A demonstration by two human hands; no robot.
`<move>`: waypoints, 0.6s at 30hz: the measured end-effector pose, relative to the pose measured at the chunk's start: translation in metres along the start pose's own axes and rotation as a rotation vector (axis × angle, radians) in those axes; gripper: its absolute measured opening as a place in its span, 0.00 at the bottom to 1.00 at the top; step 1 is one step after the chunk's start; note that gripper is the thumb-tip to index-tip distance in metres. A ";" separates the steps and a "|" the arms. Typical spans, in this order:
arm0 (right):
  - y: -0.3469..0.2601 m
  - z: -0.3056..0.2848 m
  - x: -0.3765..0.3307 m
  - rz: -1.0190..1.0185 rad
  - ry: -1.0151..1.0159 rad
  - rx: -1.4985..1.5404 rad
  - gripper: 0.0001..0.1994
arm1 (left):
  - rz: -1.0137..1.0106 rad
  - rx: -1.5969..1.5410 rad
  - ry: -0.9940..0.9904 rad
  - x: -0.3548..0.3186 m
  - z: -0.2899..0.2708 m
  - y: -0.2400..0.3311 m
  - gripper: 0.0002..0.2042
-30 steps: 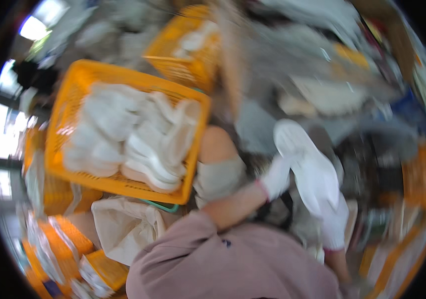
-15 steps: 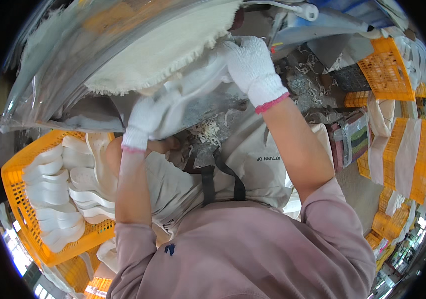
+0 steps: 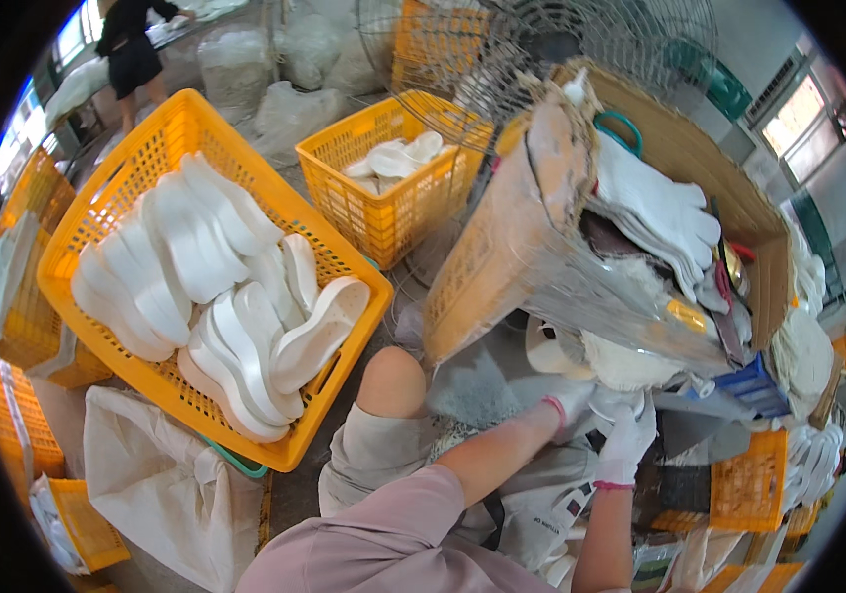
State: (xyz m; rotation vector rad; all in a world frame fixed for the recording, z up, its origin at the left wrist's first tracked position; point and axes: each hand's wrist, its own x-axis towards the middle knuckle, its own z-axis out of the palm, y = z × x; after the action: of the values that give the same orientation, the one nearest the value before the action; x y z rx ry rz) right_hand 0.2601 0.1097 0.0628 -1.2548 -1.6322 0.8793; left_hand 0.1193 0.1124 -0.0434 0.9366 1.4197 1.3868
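Observation:
My left hand [image 3: 573,403] and my right hand [image 3: 628,442] both wear white knitted gloves with pink cuffs. Between them they grip a white shoe sole [image 3: 613,403], largely covered by the gloves. Just beyond the sole hangs the frayed edge of an off-white cloth wheel [image 3: 632,364], under a plastic-wrapped housing. I cannot tell whether sole and wheel touch. To the left, a large orange basket [image 3: 65,232] holds several stacked white soles [image 3: 207,232].
A smaller orange basket [image 3: 383,212] with white pieces stands behind. An open cardboard box [image 3: 685,109] holds white gloves [image 3: 655,212] and tools. A wire fan guard [image 3: 551,40] rises at the back. A white sack [image 3: 161,479] lies front left. One person [image 3: 131,49] stands far left.
The view has swung left, bringing the baskets, box and fan into sight. My hands now appear lower and to the right, closer together, still on the white sole.

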 end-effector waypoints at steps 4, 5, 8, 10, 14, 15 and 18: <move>0.014 0.019 0.041 0.502 -0.102 0.061 0.22 | -0.066 0.523 -0.156 -0.030 -0.101 0.000 0.29; 0.015 0.022 0.044 0.453 -0.217 0.391 0.22 | -0.057 0.462 -0.229 -0.042 -0.107 0.002 0.28; 0.012 0.027 0.029 0.371 -0.294 0.325 0.18 | 0.141 0.341 -0.142 -0.062 -0.089 0.012 0.24; 0.000 0.022 -0.002 0.141 -0.419 0.053 0.15 | 0.314 0.832 -0.212 -0.050 -0.060 0.017 0.28; -0.062 -0.013 -0.085 -0.557 -0.298 -0.963 0.25 | -0.508 -0.691 -0.312 -0.022 -0.030 0.008 0.17; -0.056 -0.017 -0.086 -0.727 -0.272 -1.021 0.23 | -0.377 -0.720 -0.236 -0.027 -0.028 0.004 0.17; -0.023 -0.012 -0.087 -0.658 -0.365 -0.838 0.19 | -0.485 -0.628 -0.277 -0.068 -0.036 -0.006 0.27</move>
State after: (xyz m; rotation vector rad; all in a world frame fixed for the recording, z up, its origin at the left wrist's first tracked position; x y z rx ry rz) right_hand 0.2727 0.0200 0.0696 -0.9512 -2.6433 -0.0301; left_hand 0.1051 0.0368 -0.0444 0.3245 0.8378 1.1628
